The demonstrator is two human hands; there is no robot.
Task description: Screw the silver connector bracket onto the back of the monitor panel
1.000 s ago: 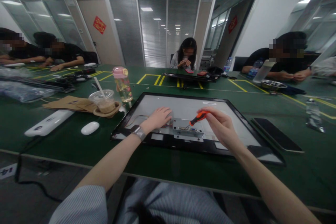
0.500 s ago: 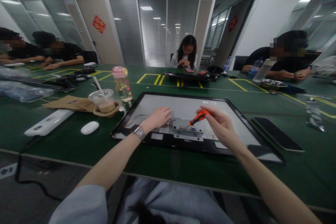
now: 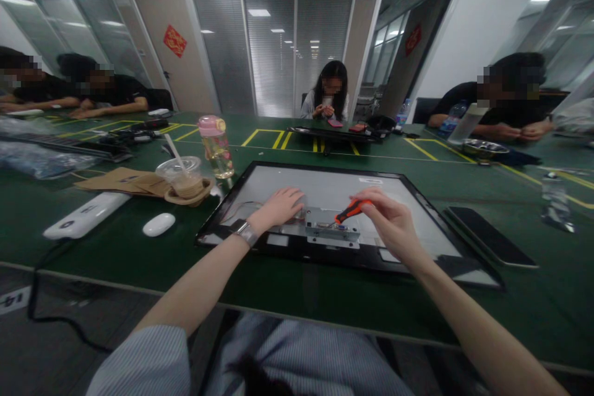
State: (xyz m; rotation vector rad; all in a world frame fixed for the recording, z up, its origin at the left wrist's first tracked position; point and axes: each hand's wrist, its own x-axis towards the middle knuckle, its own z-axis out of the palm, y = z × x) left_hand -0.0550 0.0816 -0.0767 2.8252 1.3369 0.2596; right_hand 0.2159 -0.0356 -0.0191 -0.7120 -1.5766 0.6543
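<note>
A flat panel (image 3: 320,180) with a black frame and a pale grey back lies on the green table in front of me. On its lower middle sits a metal bracket (image 3: 332,234) with connectors along it. My right hand (image 3: 392,219) grips an orange and black screwdriver (image 3: 351,210) by the end of its handle. The screwdriver slants down to the left, its tip at the bracket's connectors. Fingers stretched out, my left hand (image 3: 281,207) rests flat at the bracket's left side, near thin wires (image 3: 239,207). What lies beneath its palm is hidden.
Left of the panel are a white mouse (image 3: 158,224), a white power strip (image 3: 88,216), an iced drink cup (image 3: 180,174) and a pink-lidded bottle (image 3: 217,147). A black phone (image 3: 490,235) lies at the right. Several people sit around the table, one (image 3: 328,93) opposite me.
The screwdriver's handle has dipped slightly and leans a little flatter, with my right fingers shifted on its end. My left hand stays in place.
</note>
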